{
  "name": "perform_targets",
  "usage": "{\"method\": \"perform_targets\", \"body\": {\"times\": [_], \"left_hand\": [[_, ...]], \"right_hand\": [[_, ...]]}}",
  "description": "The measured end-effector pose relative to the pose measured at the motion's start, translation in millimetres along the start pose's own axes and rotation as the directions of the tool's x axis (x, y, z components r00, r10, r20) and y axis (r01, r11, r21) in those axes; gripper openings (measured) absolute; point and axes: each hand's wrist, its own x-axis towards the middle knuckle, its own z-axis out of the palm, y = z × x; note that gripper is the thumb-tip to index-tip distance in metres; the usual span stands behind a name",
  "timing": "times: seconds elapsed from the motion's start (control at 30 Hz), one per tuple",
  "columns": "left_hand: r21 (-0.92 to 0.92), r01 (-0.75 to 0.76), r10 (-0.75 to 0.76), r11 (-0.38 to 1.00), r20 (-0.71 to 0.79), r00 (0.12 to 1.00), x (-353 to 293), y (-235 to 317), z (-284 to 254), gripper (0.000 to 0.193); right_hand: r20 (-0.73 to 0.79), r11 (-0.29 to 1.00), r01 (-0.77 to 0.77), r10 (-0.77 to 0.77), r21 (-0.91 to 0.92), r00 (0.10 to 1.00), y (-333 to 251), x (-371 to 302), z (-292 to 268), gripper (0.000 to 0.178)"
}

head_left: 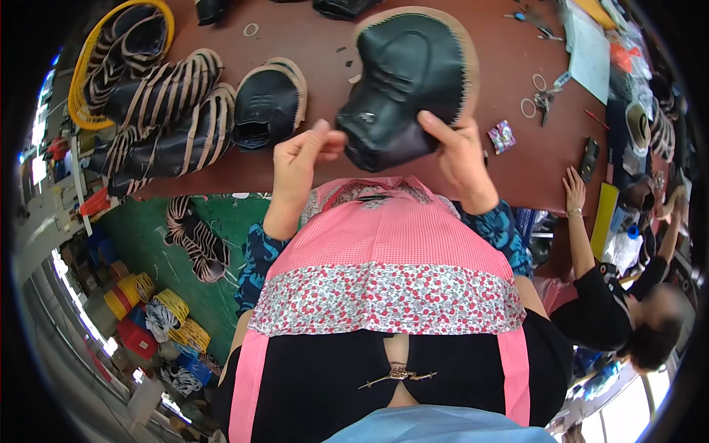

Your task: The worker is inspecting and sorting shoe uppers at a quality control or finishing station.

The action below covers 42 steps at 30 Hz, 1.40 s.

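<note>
A black leather shoe upper (pixel 406 74) with a tan, zigzag-edged rim is raised over the front of the table. My right hand (pixel 461 151) grips its lower right side, the thumb lying across the black leather. At the upper's lower left end, beside its collar, my left hand (pixel 303 159) is closed with thumb and fingers drawn together. Whatever those fingers pinch, if anything, is too small to make out. To the left, another black upper (pixel 267 103) rests on the table, next to long nested stacks of uppers (pixel 166 96) with tan edges.
A yellow basket (pixel 168 16) holds more uppers on the brown table (pixel 295 33). Scissors (pixel 545 103), tape rings and a small colourful packet (pixel 502 137) lie to the right. A co-worker's hand (pixel 574 188) rests on the table near a phone (pixel 589 159). More uppers (pixel 196 240) lie on the green floor.
</note>
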Motion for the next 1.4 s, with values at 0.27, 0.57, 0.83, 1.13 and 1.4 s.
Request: {"method": "perform_targets", "body": {"times": [0.27,0.57,0.83,1.13,1.4], "left_hand": [[0.062,-0.159,0.167,0.985,-0.159,0.973,0,-10,20,0.026],[-0.289,0.054,-0.078,0.956,-0.074,0.994,17,-23,24,0.019],[-0.234,-0.014,-0.014,0.972,-0.116,0.993,21,-20,36,0.018],[-0.234,-0.089,0.055,0.968,-0.146,0.988,22,-21,50,0.020],[-0.232,-0.075,0.038,0.970,-0.161,0.986,20,-22,49,0.020]], "right_hand": [[0.085,0.475,0.210,-0.272,-0.855,0.959,68,7,-87,0.050],[-0.308,0.040,-0.308,-0.248,-0.950,0.919,129,5,-238,0.048],[-0.119,0.820,0.082,-0.180,-0.566,0.977,18,-51,-46,0.036],[0.330,0.172,0.412,-0.367,-0.895,0.870,1,-27,15,0.047],[0.370,0.104,0.436,-0.380,-0.894,0.848,15,-18,16,0.045]]}}
